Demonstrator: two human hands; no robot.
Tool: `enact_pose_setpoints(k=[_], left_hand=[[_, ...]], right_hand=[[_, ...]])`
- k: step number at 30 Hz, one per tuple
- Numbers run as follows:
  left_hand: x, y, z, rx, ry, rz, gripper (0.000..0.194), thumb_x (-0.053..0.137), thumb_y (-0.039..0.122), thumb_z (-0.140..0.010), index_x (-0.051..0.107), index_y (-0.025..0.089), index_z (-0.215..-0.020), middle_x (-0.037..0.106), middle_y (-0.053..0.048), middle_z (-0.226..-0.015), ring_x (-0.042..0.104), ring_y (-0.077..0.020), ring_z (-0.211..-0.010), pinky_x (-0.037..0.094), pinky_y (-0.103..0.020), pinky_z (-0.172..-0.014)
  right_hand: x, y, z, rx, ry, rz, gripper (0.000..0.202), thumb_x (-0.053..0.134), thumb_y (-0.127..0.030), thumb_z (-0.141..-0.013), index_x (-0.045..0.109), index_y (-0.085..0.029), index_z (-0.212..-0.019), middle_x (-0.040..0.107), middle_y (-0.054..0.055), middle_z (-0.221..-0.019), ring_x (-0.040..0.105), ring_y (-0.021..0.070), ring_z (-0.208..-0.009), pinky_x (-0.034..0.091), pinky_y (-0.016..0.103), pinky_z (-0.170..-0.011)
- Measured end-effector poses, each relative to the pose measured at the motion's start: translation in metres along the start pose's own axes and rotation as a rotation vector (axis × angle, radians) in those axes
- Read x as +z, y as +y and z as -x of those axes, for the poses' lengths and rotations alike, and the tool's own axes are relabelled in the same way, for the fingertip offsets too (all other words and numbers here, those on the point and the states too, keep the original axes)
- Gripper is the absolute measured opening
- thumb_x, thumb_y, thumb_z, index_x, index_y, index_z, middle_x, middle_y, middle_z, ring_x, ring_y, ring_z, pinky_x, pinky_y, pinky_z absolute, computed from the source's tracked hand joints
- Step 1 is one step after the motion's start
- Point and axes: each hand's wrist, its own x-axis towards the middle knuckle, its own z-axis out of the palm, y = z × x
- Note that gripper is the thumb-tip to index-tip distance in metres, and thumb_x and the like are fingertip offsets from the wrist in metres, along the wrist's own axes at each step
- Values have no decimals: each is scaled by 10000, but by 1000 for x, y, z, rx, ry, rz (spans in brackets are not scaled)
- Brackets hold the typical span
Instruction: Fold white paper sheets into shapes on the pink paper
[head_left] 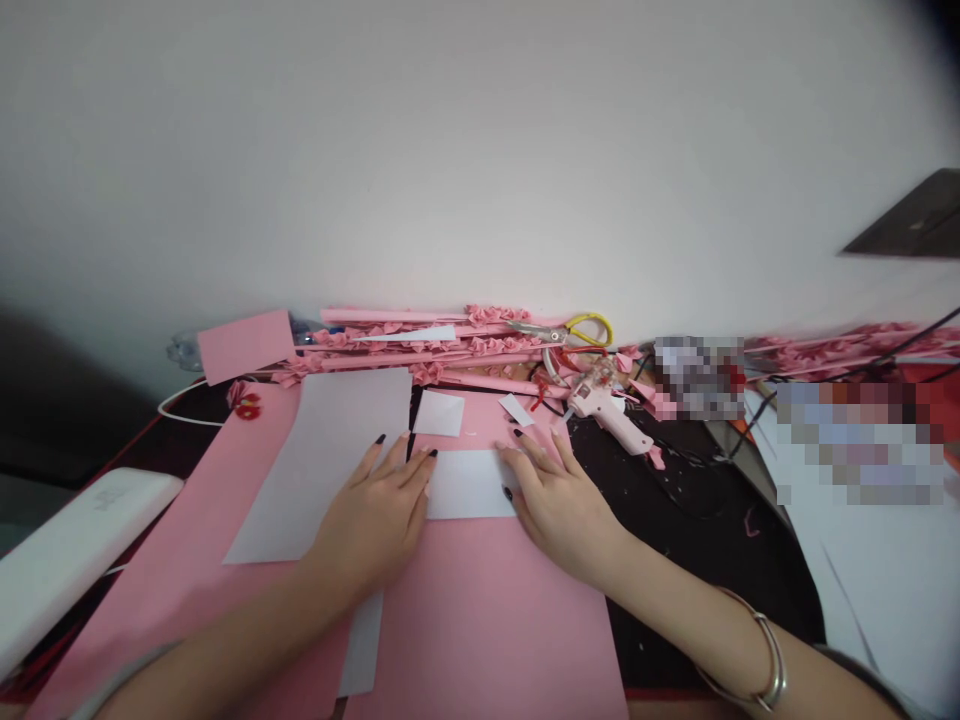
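My left hand (377, 517) lies flat, fingers spread, on the left edge of a small white paper rectangle (469, 484). My right hand (551, 498) presses flat on that paper's right edge. The paper rests on a large pink sheet (480, 620). A bigger white sheet (322, 460) lies under my left hand's side, and a small white square (439, 413) sits just beyond the fingers. Neither hand grips anything.
A pink glue gun (607, 410) lies right of my right hand on the dark table. Yellow-handled scissors (570, 330) and pink folded paper strips (420, 345) line the wall. A white power bank (71, 550) sits far left. White papers (877, 570) lie at right.
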Motion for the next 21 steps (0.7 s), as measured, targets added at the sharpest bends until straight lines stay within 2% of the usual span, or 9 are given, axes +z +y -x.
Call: enact_pose_setpoints(k=[5,8,11,13,16,18,21], left_hand=[[-4,-7,-5,5,71,84,365,370,243,-862,549,148,-1166,588,-76,-1193,403,-257,-1230,231,-514,-1055],[-3,-12,-12,12,79,216,437,346,186,-849,436,160,-1276,478,-71,-1313,379,-220,-1253,212,-500,-1071],[-4,-19,-16,12,36,361,533,304,101,-816,334,186,-1341,388,-39,-1381,338,-173,-1279,193,-462,-1091],[-5,-21,-17,15,-4,425,576,329,94,-794,300,194,-1360,366,-30,-1393,326,-175,-1285,178,-450,-1098],[-10,-20,-18,5,-60,498,615,389,119,-784,258,201,-1380,359,-33,-1394,348,-203,-1273,209,-441,-1086],[-15,-18,-18,-19,-83,533,600,412,153,-802,261,203,-1380,371,-30,-1387,352,-215,-1269,267,-421,-1065],[-19,-17,-18,-56,-106,600,552,433,210,-832,296,216,-1367,376,-16,-1386,345,-208,-1273,326,-380,-1040]], right_hand=[[2,3,2,-17,34,-109,425,406,-130,-838,379,-109,-1261,515,146,-1256,359,255,-1256,178,526,-1067],[0,8,2,-4,28,-264,478,410,-130,-826,318,-140,-1295,485,123,-1287,384,223,-1241,247,484,-1057],[-6,13,1,32,33,-386,518,411,-136,-824,282,-172,-1324,436,99,-1334,360,219,-1256,297,449,-1040],[-10,15,0,41,20,-420,573,478,-220,-820,258,-184,-1348,403,93,-1363,328,237,-1274,322,437,-1024],[-13,17,0,30,-11,-406,734,601,-383,-748,245,-200,-1363,395,100,-1372,332,270,-1270,307,461,-1024],[-12,18,0,19,-15,-392,705,612,-374,-741,283,-208,-1343,434,96,-1345,385,260,-1236,300,461,-1027],[-10,21,0,6,14,-408,540,562,-275,-783,370,-197,-1282,506,86,-1277,488,224,-1141,364,413,-988]])
